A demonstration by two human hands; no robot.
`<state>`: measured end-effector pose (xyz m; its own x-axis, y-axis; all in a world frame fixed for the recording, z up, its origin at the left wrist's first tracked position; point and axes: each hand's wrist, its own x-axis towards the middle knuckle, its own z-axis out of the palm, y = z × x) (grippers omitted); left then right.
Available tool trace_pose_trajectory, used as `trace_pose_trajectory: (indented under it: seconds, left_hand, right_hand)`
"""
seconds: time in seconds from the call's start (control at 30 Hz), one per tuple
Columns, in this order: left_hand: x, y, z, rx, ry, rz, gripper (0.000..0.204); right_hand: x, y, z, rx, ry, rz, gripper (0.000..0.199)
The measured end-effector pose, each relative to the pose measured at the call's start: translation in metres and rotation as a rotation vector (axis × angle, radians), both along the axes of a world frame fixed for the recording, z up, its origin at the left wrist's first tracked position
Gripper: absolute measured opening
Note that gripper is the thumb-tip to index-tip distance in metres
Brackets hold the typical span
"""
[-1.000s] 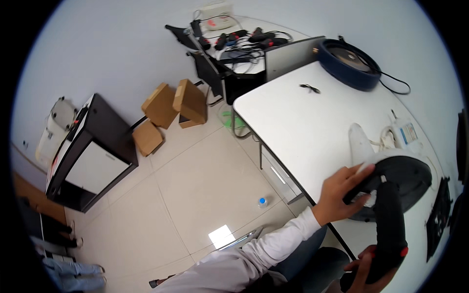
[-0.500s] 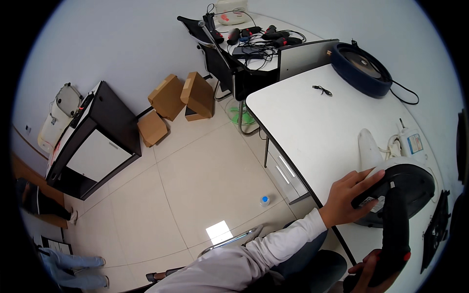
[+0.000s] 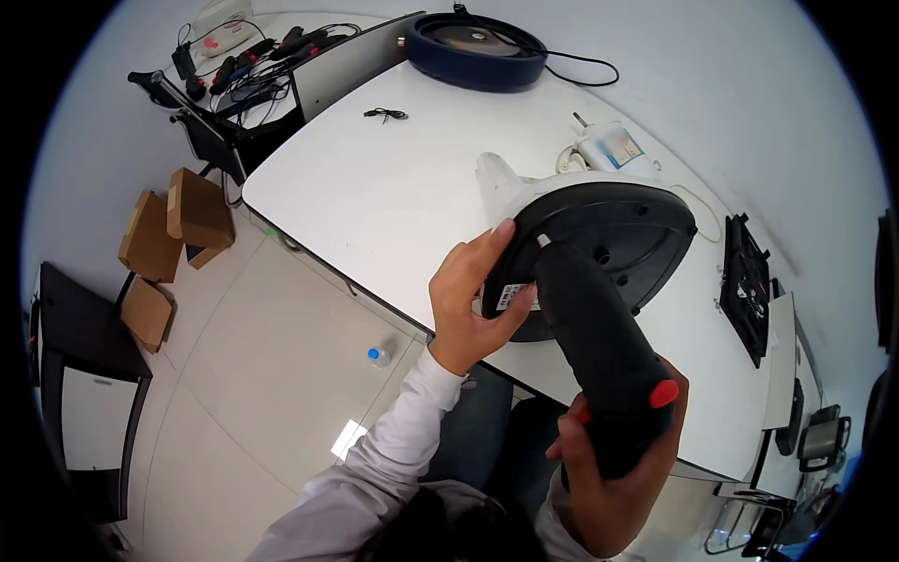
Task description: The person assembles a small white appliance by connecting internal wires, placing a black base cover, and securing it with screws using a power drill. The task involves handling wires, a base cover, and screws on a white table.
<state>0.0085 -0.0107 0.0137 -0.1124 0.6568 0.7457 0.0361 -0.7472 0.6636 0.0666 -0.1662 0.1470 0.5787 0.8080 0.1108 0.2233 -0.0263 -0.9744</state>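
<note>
My right hand [image 3: 613, 468] is wrapped round the handle of a black cordless screwdriver [image 3: 599, 328] with red switches. Its metal bit end lies against or just over the black underside of a tilted white appliance [image 3: 646, 239]; exact contact cannot be made out. That underside is oval with several round holes and a small label; the appliance's kind does not show. My left hand [image 3: 473, 295] grips its near left edge, fingers and thumb on either side. Behind the base, a white rounded part [image 3: 501, 187] of the appliance sticks up over the table.
On the white table [image 3: 346, 178] are a short black cable [image 3: 386, 114], a round dark blue appliance [image 3: 478, 51], a white plug-like unit [image 3: 613, 148] and an open black tool case [image 3: 746, 290]. Cardboard boxes [image 3: 150, 239] and a bottle [image 3: 378, 357] are on the floor.
My view has turned right, so the table and appliance appear further left. The screwdriver now leans to the left, its bit end still at the black underside. Both hands keep their holds.
</note>
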Motion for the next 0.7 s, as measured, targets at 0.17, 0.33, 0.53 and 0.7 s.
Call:
trace_pose_trajectory:
  seconds: [0.17,0.33,0.53,0.7]
  left_hand:
    - [-0.009,-0.002,0.001,0.004,0.024,0.035,0.063]
    - [-0.001,0.003,0.001,0.054,0.042,0.032,0.062]
    - [0.015,0.01,-0.028,-0.011,0.004,-0.066,0.061]
    - [0.044,0.019,-0.024,0.007,-0.021,-0.057,0.061]
  right_hand:
    - [0.001,-0.003,0.002,-0.035,-0.187,0.1,0.058]
    - [0.01,-0.004,-0.002,-0.077,-0.267,0.129,0.062]
    - [0.03,-0.005,0.014,-0.193,-0.322,0.377,0.067]
    - [0.029,0.014,-0.019,0.101,-0.334,0.52,0.076]
